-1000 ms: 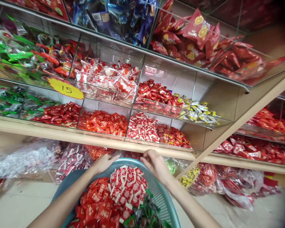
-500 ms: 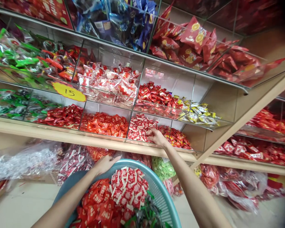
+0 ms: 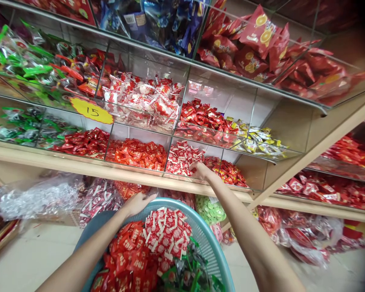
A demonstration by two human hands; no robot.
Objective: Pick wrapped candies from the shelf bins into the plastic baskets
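My right hand (image 3: 201, 171) reaches into the lowest shelf, at a bin of small red-and-white wrapped candies (image 3: 182, 157). Its fingers are bent and a little apart, touching the candies near the front glass; I see none held in it. My left hand (image 3: 140, 202) holds the far rim of a teal plastic basket (image 3: 224, 253), its fingertips partly hidden at the rim. Inside the basket lie a heap of red-and-white candies (image 3: 168, 231), red-orange packets (image 3: 132, 259) and green-and-clear wrapped sweets (image 3: 193, 267).
Glass-divided shelves of sweets rise ahead, with a yellow tag (image 3: 91, 110) marked 15. A wooden shelf edge (image 3: 121, 174) runs just above the basket. Below it lie plastic bags (image 3: 42, 196) and a green bag (image 3: 210, 210). A slanting wooden upright (image 3: 319, 150) stands at right.
My right hand has bent further down into the candies at the bin's front. The left hand stays on the basket rim. The view has shifted slightly.
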